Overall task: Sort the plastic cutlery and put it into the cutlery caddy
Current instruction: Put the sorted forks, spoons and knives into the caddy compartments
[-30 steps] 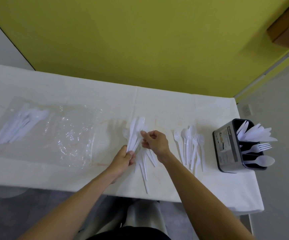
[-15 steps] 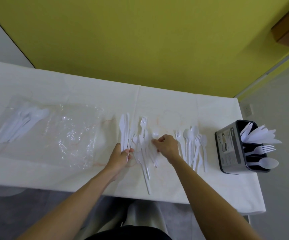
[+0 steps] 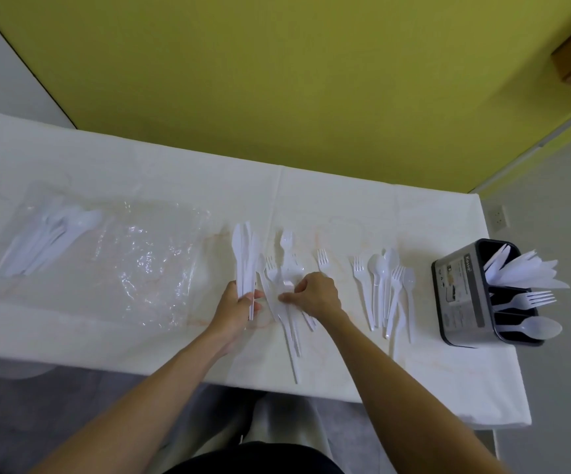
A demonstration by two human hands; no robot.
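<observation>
Since a moment earlier, right hand (image 3: 315, 293) dropped onto the mixed pile (image 3: 286, 278), pinching one piece; left hand (image 3: 239, 304) gripped sorted knives (image 3: 244, 258). Sorting continued; next, likely separate that piece.

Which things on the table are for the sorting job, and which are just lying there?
For the job:
- knives in the left hand
- mixed pile under the right hand
- forks and spoons lying farther right
- caddy, already holding some cutlery
- bagged cutlery

Just lying about:
- tablecloth
- wall socket
</observation>
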